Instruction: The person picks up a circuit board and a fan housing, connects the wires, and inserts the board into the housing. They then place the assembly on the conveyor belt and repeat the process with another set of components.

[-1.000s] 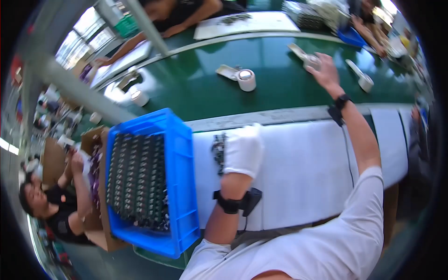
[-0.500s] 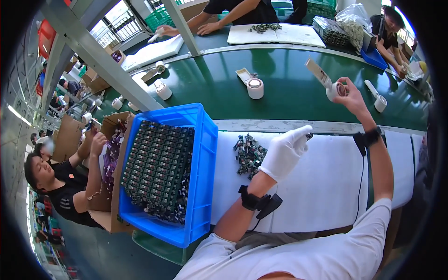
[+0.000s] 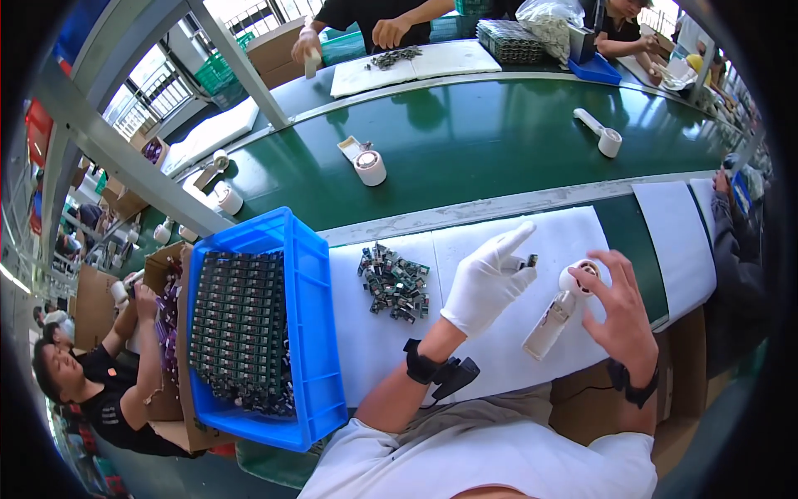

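Note:
My left hand (image 3: 490, 283), in a white glove, pinches a small green circuit board (image 3: 532, 260) at its fingertips, above the white foam mat (image 3: 465, 366). To its right, a white handheld fan (image 3: 547, 328) with a round head lies on the mat, its handle open and facing up. My bare right hand (image 3: 622, 312) is over the right side of the fan's head with fingers spread; whether a fingertip still touches it I cannot tell. Left of my gloved hand lies a loose pile of small circuit boards (image 3: 395, 283).
A blue crate (image 3: 320, 333) packed with rows of circuit boards stands at the left, beside a cardboard box (image 3: 170, 407) of purple parts. Beyond the mat runs a green conveyor belt (image 3: 465, 141) carrying more white fans (image 3: 370, 169). Co-workers sit at the left and across the belt.
My right hand has brought the fan from above the belt down onto the mat and spread its fingers. The gloved hand still holds the circuit board. The view has shifted to the right.

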The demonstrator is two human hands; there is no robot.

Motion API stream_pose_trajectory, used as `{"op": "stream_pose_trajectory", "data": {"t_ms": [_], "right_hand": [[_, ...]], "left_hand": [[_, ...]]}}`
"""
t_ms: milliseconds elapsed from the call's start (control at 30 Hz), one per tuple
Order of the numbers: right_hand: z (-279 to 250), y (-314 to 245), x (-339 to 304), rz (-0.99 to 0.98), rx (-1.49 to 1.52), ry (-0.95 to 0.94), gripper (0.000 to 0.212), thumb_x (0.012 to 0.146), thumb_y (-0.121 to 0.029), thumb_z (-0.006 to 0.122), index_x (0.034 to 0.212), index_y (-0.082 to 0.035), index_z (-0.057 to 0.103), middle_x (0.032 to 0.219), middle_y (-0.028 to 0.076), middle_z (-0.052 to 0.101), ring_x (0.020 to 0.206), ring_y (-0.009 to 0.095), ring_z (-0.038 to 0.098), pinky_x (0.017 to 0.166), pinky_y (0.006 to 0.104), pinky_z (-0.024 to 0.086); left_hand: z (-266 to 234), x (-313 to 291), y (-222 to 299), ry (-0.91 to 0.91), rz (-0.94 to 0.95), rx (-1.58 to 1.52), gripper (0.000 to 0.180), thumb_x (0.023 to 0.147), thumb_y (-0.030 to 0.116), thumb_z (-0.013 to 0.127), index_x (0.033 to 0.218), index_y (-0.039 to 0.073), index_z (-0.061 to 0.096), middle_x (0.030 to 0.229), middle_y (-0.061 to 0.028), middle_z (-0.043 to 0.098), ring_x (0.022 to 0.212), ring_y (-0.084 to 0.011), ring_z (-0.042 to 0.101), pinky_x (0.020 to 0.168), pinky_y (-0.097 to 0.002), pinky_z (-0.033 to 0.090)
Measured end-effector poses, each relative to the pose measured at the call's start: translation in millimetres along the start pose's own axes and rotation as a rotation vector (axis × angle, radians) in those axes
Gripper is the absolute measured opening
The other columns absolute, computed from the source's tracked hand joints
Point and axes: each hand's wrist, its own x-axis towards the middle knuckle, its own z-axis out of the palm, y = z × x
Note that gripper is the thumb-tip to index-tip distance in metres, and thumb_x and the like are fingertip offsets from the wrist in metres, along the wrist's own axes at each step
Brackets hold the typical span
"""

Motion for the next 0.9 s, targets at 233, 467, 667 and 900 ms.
{"op": "stream_pose_trajectory", "data": {"t_ms": [233, 467, 667, 900], "right_hand": [[31.1, -19.0, -6.7, 0.359, 0.179, -0.378, 0.024, 0.080, -0.005, 0.070, 0.104, -0.010, 0.073, 0.082, 0.011, 0.068, 0.074, 0.030, 0.066, 0.065, 0.0406, 0.052], [41.7, -13.5, -11.9, 0.073, 0.119, -0.022, 0.015, 0.086, -0.013, 0.071, 0.101, -0.012, 0.074, 0.072, 0.007, 0.064, 0.065, 0.026, 0.064, 0.057, 0.0374, 0.050], [53.2, -6.2, -19.4, 0.031, 0.100, 0.104, 0.014, 0.084, -0.011, 0.074, 0.098, -0.009, 0.074, 0.072, 0.007, 0.062, 0.064, 0.025, 0.063, 0.056, 0.0352, 0.048], [59.4, -20.0, -26.0, 0.183, 0.269, 0.254, 0.010, 0.084, -0.011, 0.076, 0.093, -0.006, 0.075, 0.073, 0.008, 0.064, 0.062, 0.025, 0.063, 0.055, 0.0344, 0.047]], "left_hand": [[-0.7, -4.1, 1.0, -0.367, -0.261, -0.207, 0.032, 0.085, 0.006, 0.076, 0.117, 0.006, 0.073, 0.102, -0.0027, 0.075, 0.088, -0.0094, 0.067, 0.084, -0.0266, 0.056], [-5.6, -8.0, -4.4, -0.838, -0.056, 0.250, 0.024, 0.078, 0.010, 0.078, 0.102, 0.008, 0.078, 0.093, -0.0069, 0.076, 0.082, -0.0142, 0.070, 0.082, -0.0281, 0.056], [-4.9, -7.0, 0.9, -0.843, -0.088, 0.300, 0.026, 0.077, 0.014, 0.078, 0.102, 0.009, 0.078, 0.093, -0.0081, 0.076, 0.079, -0.0177, 0.070, 0.079, -0.0293, 0.055], [-5.0, -15.3, 7.9, -0.954, -0.067, 0.277, 0.024, 0.078, 0.016, 0.077, 0.101, 0.010, 0.078, 0.092, -0.0100, 0.076, 0.078, -0.0190, 0.069, 0.077, -0.0310, 0.055]]}}
